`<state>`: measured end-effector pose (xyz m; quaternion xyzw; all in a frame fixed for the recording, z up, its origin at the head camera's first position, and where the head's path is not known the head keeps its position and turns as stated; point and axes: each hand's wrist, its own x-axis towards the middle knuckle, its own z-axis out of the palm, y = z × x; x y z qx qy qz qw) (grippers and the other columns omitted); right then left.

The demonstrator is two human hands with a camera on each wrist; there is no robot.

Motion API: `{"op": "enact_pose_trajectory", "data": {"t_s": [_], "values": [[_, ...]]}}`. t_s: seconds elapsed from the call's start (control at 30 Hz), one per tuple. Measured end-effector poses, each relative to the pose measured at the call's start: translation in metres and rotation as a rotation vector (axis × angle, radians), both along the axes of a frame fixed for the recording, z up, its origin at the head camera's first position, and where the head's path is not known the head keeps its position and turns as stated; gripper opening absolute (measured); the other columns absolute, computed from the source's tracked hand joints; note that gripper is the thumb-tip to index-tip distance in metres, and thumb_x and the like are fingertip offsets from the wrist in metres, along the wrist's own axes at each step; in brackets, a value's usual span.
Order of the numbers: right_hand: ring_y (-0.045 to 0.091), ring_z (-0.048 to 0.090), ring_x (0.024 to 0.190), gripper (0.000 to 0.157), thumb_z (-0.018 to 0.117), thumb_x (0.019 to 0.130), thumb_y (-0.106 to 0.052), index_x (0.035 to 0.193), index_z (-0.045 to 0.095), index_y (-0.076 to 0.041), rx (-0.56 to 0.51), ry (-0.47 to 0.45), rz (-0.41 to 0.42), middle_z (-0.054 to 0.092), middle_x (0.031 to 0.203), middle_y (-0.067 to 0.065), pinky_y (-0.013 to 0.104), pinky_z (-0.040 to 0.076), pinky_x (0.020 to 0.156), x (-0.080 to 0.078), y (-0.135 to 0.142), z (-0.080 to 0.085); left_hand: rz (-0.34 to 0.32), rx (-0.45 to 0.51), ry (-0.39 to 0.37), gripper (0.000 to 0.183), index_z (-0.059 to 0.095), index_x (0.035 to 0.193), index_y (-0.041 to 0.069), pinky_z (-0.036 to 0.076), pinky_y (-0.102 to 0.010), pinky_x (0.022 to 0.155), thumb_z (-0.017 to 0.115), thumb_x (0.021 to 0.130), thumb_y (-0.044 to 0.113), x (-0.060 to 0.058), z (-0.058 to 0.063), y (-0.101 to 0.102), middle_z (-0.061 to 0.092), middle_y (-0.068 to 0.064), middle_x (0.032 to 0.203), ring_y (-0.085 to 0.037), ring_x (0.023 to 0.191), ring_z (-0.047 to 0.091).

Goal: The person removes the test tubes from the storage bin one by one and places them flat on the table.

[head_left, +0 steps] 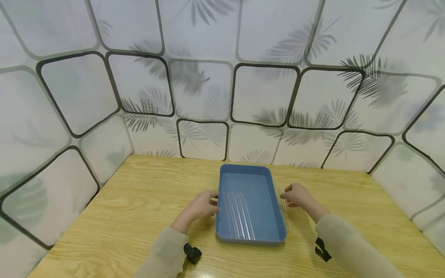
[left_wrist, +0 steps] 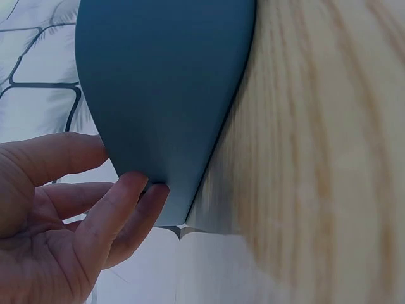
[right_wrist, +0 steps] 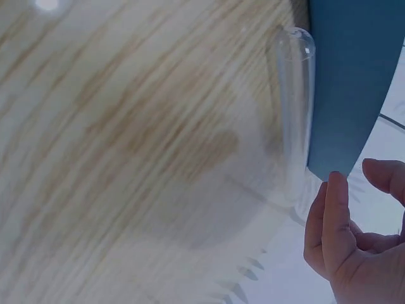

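Observation:
A blue rectangular tray (head_left: 262,193) sits on the table. Several clear test tubes (head_left: 239,216) lie side by side in its left half. My left hand (head_left: 206,204) is at the tray's left side; in the left wrist view the fingertips (left_wrist: 155,190) touch the outer wall, loosely bent. Outside the tray's right wall, a clear test tube (right_wrist: 296,107) lies on the table, its rounded end toward me. Above the tube's far part, my right hand (head_left: 295,195) hovers with bent fingers (right_wrist: 335,209) and a gap to the thumb, holding nothing.
The wood-grain table (head_left: 149,197) spreads out on both sides of the tray. Patterned white walls (head_left: 203,92) with grey leaves and rounded squares rise behind it and at both sides. A black strap device (head_left: 192,253) is on the left wrist, another (head_left: 322,250) on the right.

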<state>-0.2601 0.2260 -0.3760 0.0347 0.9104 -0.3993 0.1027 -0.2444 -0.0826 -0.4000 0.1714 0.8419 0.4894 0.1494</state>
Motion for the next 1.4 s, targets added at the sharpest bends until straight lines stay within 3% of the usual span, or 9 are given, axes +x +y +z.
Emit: {"op": "enact_pose_trajectory", "data": {"t_s": [0.57,0.87,1.4], "values": [[0.038,0.052,0.095,0.040,0.053,0.084,-0.005,0.116,0.042,0.017,-0.014,0.008,0.049,0.044,0.114,0.033,0.034,0.051,0.067,-0.006,-0.024,0.013,0.000,0.000,0.004,0.054,0.035,0.128,-0.013,0.050,-0.033,0.063,0.058,0.079,-0.006,0.001,-0.002,-0.002,0.045,-0.028,0.122,-0.034,0.100,0.053],[0.024,0.055,0.080,0.033,0.056,0.080,-0.005,0.106,0.050,0.013,-0.003,0.026,0.035,0.053,0.096,0.021,0.031,0.051,0.061,-0.011,-0.037,0.010,-0.001,-0.002,0.003,0.054,0.036,0.128,-0.013,0.050,-0.034,0.063,0.058,0.079,-0.005,0.001,0.000,-0.002,0.046,-0.027,0.121,-0.034,0.100,0.053],[0.031,0.057,0.087,0.039,0.059,0.080,-0.004,0.112,0.048,0.016,-0.017,0.008,0.056,0.052,0.107,0.027,0.032,0.051,0.062,-0.015,-0.054,0.008,0.000,-0.004,-0.005,0.054,0.035,0.129,-0.013,0.050,-0.033,0.063,0.057,0.080,-0.005,0.000,0.000,0.000,0.045,-0.027,0.123,-0.033,0.101,0.053]]}}
